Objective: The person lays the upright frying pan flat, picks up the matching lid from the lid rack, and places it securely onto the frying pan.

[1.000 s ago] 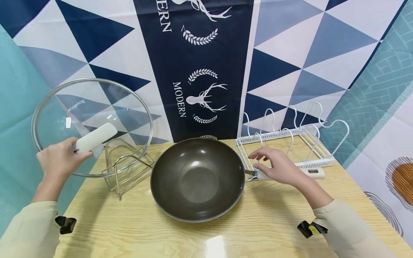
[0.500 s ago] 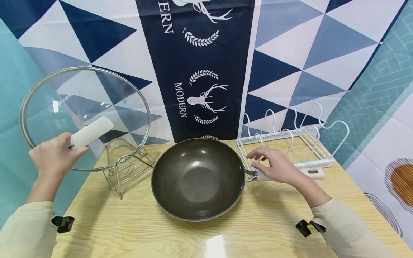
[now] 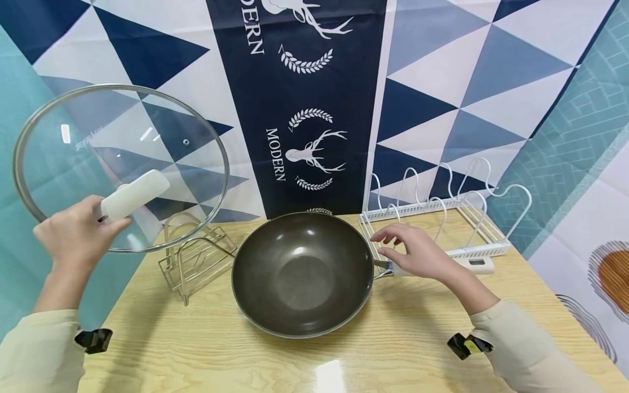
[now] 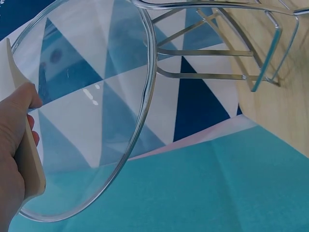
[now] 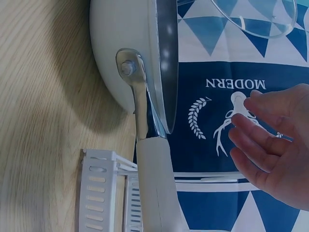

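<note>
My left hand (image 3: pixel 76 232) grips the white handle (image 3: pixel 135 194) of a large round glass lid (image 3: pixel 184 123) with a metal rim. The lid is held up and tilted at the left, overlapping a gold wire rack (image 3: pixel 184 262) in the head view. A dark wok (image 3: pixel 304 278) with a pale outside stands on the table. Above its cream handle (image 3: pixel 479 265) hovers my right hand (image 3: pixel 417 251), fingers loosely bent and holding nothing. The right wrist view shows a gap between those fingers (image 5: pixel 256 150) and the wok handle (image 5: pixel 157 183).
A white rack (image 3: pixel 484 251) with wavy dividers stands behind the wok handle at the right. The wooden table (image 3: pixel 236 360) runs back to a wall of patterned cloth (image 3: pixel 422 98). Teal cloth (image 3: pixel 29 262) hangs at the left.
My left hand has moved up and slightly left with the lid, lifting it farther from the wire rack. My right hand has drifted slightly left; the wok stays in place.
</note>
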`<state>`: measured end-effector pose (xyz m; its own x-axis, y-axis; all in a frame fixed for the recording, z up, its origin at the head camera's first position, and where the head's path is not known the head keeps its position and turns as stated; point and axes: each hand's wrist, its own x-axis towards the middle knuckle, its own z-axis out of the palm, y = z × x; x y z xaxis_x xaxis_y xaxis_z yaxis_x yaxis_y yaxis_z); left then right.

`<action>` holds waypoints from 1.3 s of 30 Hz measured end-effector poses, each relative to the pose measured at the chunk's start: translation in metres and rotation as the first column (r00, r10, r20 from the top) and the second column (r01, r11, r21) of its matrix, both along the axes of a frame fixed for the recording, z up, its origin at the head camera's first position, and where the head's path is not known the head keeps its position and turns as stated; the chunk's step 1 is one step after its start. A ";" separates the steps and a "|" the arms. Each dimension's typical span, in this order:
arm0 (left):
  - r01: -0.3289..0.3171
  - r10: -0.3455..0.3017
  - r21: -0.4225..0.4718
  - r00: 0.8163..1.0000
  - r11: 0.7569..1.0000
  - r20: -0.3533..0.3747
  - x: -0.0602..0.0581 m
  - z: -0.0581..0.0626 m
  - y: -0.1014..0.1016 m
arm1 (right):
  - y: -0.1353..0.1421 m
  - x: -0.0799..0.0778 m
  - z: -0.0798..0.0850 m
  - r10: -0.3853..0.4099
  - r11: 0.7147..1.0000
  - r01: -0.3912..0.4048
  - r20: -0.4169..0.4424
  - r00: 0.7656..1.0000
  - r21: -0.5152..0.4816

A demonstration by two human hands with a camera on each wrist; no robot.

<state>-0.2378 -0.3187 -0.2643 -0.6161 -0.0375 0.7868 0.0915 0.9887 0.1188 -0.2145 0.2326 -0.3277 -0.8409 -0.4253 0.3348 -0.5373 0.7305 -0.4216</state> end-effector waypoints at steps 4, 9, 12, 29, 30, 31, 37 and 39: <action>0.014 -0.015 -0.020 0.999 1.000 -0.037 0.001 0.005 0.004 | -0.002 -0.001 0.002 0.004 1.000 -0.004 0.003 1.000 0.006; 0.018 -0.018 -0.004 0.999 1.000 -0.040 0.004 0.009 0.009 | -0.009 -0.003 0.004 0.013 1.000 -0.014 0.014 1.000 0.008; 0.028 -0.029 -0.003 0.998 1.000 -0.050 0.005 0.010 0.012 | -0.015 -0.006 0.007 0.018 1.000 -0.018 0.018 1.000 0.004; 0.070 -0.071 -0.029 0.996 0.997 -0.060 0.012 0.018 0.036 | -0.040 -0.024 0.018 0.070 0.996 -0.069 0.011 0.998 -0.051; 0.072 -0.074 -0.029 0.995 0.997 -0.060 0.013 0.018 0.036 | -0.041 -0.024 0.019 0.070 0.996 -0.069 0.014 0.997 -0.055; 0.074 -0.076 -0.030 0.995 0.997 -0.058 0.013 0.017 0.036 | -0.042 -0.025 0.019 0.071 0.996 -0.069 0.020 0.997 -0.059; 0.085 -0.088 -0.044 0.994 0.995 -0.065 0.014 0.015 0.036 | -0.047 -0.028 0.022 0.061 0.996 -0.058 0.041 0.997 -0.073; 0.091 -0.094 -0.047 0.993 0.995 -0.069 0.014 0.014 0.037 | -0.048 -0.030 0.023 0.059 0.996 -0.055 0.051 0.997 -0.074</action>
